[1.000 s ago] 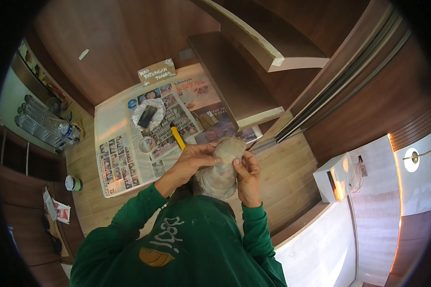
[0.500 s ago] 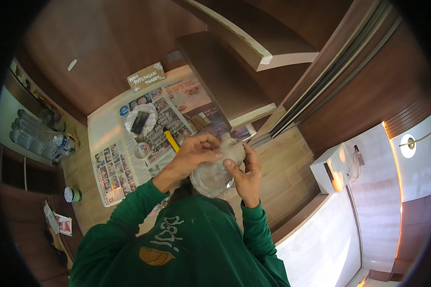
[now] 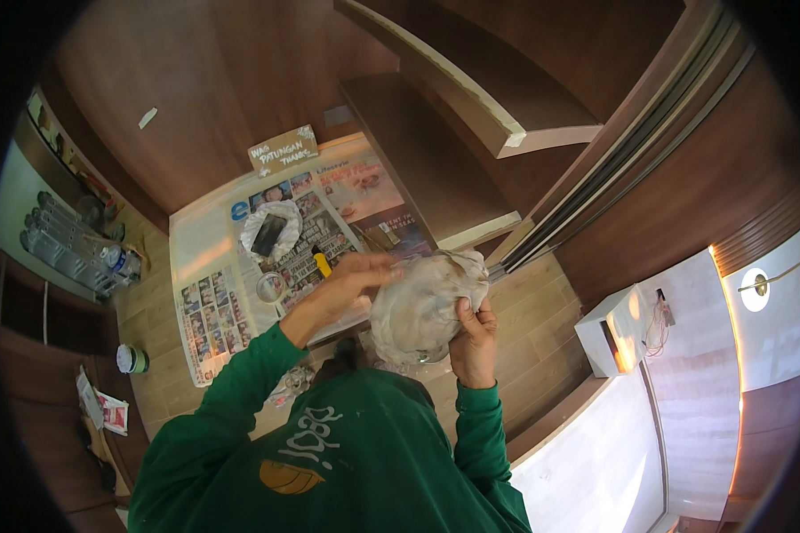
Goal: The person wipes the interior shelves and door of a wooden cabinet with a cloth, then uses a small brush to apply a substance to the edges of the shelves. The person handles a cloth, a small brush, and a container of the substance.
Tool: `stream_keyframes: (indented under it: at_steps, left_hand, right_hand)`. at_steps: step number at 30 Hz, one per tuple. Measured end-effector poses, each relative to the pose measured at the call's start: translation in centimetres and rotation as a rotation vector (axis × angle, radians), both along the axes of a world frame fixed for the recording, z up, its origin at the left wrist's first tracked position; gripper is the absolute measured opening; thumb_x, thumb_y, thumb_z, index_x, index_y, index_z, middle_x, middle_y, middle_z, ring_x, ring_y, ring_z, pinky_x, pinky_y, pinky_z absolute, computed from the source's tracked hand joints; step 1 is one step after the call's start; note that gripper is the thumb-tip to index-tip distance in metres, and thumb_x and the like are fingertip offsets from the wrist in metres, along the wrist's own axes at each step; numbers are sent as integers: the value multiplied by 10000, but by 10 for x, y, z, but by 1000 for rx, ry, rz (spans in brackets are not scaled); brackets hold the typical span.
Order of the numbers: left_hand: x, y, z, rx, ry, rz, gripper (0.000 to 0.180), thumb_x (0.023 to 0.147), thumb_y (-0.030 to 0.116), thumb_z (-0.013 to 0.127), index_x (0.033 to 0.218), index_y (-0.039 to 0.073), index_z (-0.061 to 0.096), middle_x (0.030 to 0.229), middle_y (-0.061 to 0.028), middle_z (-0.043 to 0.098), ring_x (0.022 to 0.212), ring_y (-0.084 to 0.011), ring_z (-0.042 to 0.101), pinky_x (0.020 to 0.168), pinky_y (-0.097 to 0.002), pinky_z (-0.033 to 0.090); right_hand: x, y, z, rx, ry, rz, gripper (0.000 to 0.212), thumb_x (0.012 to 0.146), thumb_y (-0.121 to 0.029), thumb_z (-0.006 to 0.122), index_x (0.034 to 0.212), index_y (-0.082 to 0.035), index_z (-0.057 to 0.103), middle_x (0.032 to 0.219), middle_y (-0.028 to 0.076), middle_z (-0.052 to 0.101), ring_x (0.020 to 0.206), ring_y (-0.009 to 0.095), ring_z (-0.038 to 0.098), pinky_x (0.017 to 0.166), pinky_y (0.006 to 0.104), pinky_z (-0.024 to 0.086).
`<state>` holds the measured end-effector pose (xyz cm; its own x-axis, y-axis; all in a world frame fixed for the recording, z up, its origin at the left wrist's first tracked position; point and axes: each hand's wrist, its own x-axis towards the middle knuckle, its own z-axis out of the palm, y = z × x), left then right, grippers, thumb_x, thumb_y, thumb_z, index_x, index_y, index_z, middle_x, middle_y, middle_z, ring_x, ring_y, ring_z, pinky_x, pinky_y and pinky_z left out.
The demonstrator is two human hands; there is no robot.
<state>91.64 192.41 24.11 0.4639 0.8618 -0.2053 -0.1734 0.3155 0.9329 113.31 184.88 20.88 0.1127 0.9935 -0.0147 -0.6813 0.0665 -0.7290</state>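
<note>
A whitish, see-through plastic bag (image 3: pixel 418 306), crumpled and round in outline, is held up in front of my chest. Something round seems to fill it, but the clouded plastic hides what. My right hand (image 3: pixel 474 342) grips its right side, thumb on the near face and fingers behind. At the upper left of the bag, my left hand (image 3: pixel 342 282) has its fingers stretched out by the edge, slightly blurred; whether they touch the plastic is unclear. Beyond my left hand, a yellow-handled tool (image 3: pixel 322 262) lies on the newspaper (image 3: pixel 209 306).
A dark block (image 3: pixel 268 233) rests on crumpled white plastic on the newspaper, beside a round lid-like item (image 3: pixel 271 286). A cardboard sign (image 3: pixel 283 151) leans at the back panel. Brown shelves (image 3: pixel 427 164) jut in above the bag. A white box (image 3: pixel 612 330) stands at right.
The gathered bag has spread out wider and flatter. My left hand has come off its top, fingers straightening, while my right hand has shifted slightly right and down along its side.
</note>
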Motion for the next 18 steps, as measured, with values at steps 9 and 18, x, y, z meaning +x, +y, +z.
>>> stream_keyframes:
  at_steps: [9,18]
  left_hand:
    - [13,-14,4,115,-45,-36,252,919,94,731,1147,-13,723,1016,-38,750,911,-116,681,845,-261,526]
    - [19,-16,12,193,-90,82,183,906,80,748,1066,-10,741,960,-10,728,836,-73,633,756,-249,504]
  right_hand:
    - [41,-15,-17,-28,-392,151,575,886,-242,740,1360,44,587,1326,107,633,1276,237,555,1105,389,407]
    - [34,-53,51,465,-1293,-1056,1092,863,-767,577,1639,-96,202,1670,224,227,1491,463,324,1226,594,221]
